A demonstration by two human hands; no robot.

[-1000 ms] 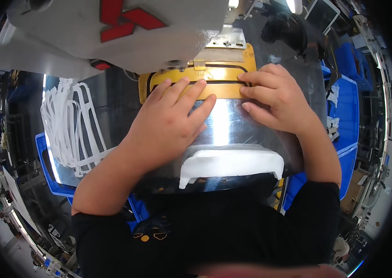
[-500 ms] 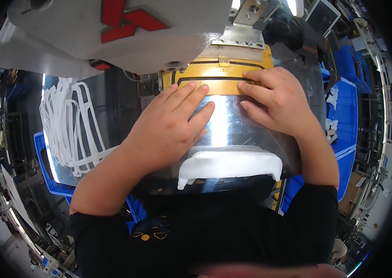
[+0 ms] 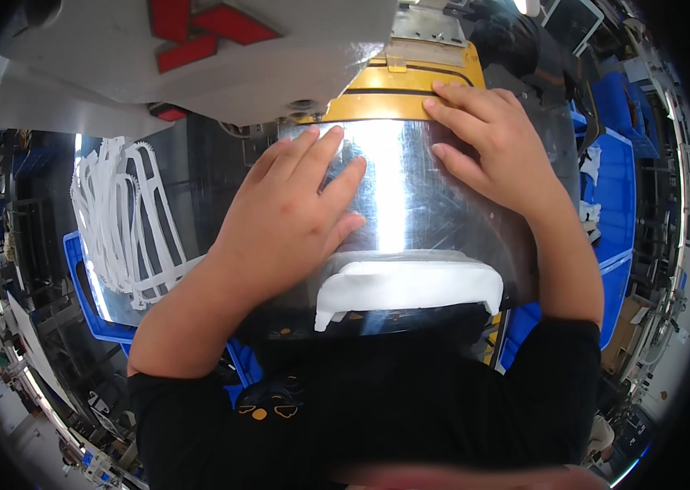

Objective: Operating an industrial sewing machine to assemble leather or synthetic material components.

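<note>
A yellow plate [image 3: 398, 106] with dark curved slots lies at the far end of the shiny metal table, partly hidden under a white machine head [image 3: 116, 90]. My right hand [image 3: 488, 143] rests its fingertips on the plate's right side, fingers stretched out and thumb apart. On the metal table [image 3: 390, 188], my left hand [image 3: 288, 200] lies with fingers spread, its tips just short of the plate's near edge. Neither hand grips anything. Between my forearms, near the table's front edge, sits a white curved piece [image 3: 410, 286] with short legs at both ends.
A heap of white frame-like strips [image 3: 120, 220] lies at the left, over a blue bin [image 3: 92, 302]. Blue bins [image 3: 618, 180] with white pieces stand at the right. The machine head overhangs the far left of the work area.
The yellow plate has slid away from me, further under the machine head. My right hand has moved forward with it. My left hand has shifted slightly forward and left, off the plate.
</note>
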